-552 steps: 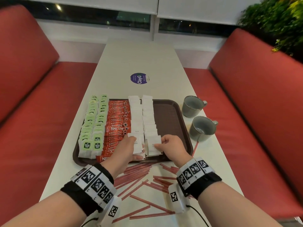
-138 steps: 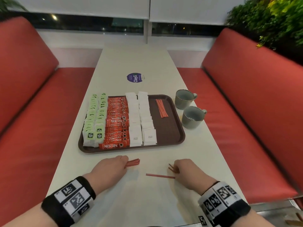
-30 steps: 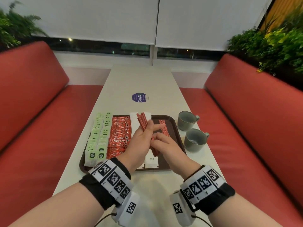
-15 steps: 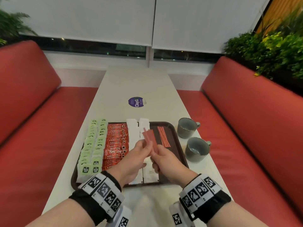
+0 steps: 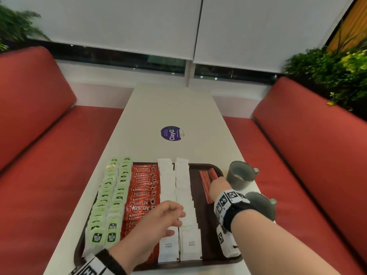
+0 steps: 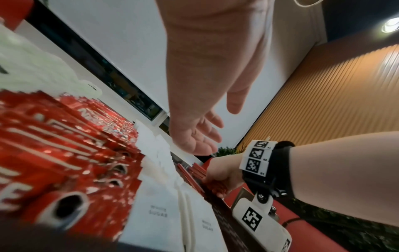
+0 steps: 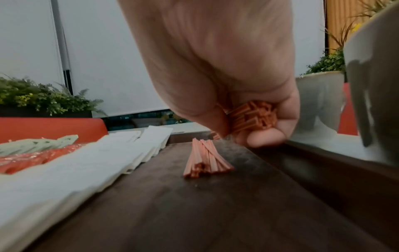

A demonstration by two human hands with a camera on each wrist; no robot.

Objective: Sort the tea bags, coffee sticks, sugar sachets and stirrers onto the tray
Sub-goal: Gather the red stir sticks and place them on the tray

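Observation:
A dark brown tray [image 5: 206, 241] lies on the white table, filled in rows: green tea bags [image 5: 111, 197], red coffee sticks [image 5: 142, 193], white sugar sachets [image 5: 176, 187]. A bundle of red stirrers [image 5: 205, 184] lies on its right part. My right hand [image 5: 217, 184] grips a second bundle of stirrers [image 7: 251, 117] low over the tray's right side, beside the lying ones [image 7: 205, 158]. My left hand [image 5: 168, 217] hovers open and empty above the sugar sachets [image 6: 172, 209] and coffee sticks [image 6: 64, 162].
Two grey cups [image 5: 241, 176] [image 5: 262, 205] stand just right of the tray, close to my right wrist. A purple round sticker [image 5: 171, 132] marks the table's middle. Red benches flank the table; plants stand at both back corners.
Both hands held the stirrer bundle together over the tray; now the left hand has let go and drawn back, and the right hand has carried the bundle down to the tray's right side.

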